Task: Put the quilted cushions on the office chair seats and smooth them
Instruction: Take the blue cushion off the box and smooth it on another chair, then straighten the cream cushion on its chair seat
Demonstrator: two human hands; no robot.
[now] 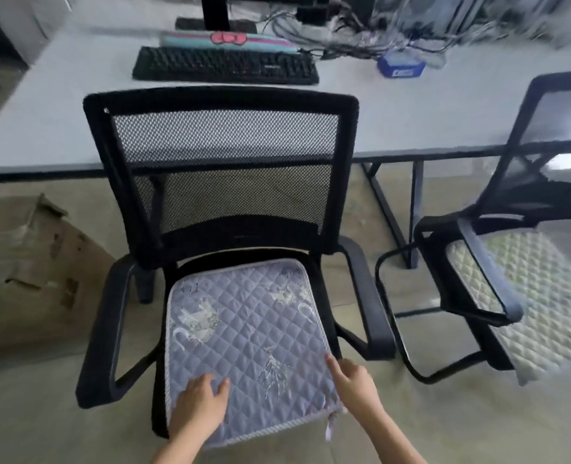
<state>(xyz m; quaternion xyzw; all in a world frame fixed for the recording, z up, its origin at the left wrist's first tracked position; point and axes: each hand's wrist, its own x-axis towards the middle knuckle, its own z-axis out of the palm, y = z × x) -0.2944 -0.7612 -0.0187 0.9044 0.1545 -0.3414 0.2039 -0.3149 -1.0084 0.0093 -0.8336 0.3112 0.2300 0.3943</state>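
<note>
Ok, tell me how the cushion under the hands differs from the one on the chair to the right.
The lavender cushion has a cat print; the cream cushion looks plain. The lavender one lies on the centre chair, facing the desk; the cream one sits on the right chair, which is turned at an angle. The left hand and right hand rest on the lavender cushion; nothing touches the cream one. Both are diamond-quilted and lie on black mesh-back chairs.

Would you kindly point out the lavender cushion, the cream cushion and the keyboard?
lavender cushion (pixel 244 329): head view, middle of the quilted top.
cream cushion (pixel 538 296): head view, quilted top on the right chair.
keyboard (pixel 225 65): head view, middle of the keys.
</note>
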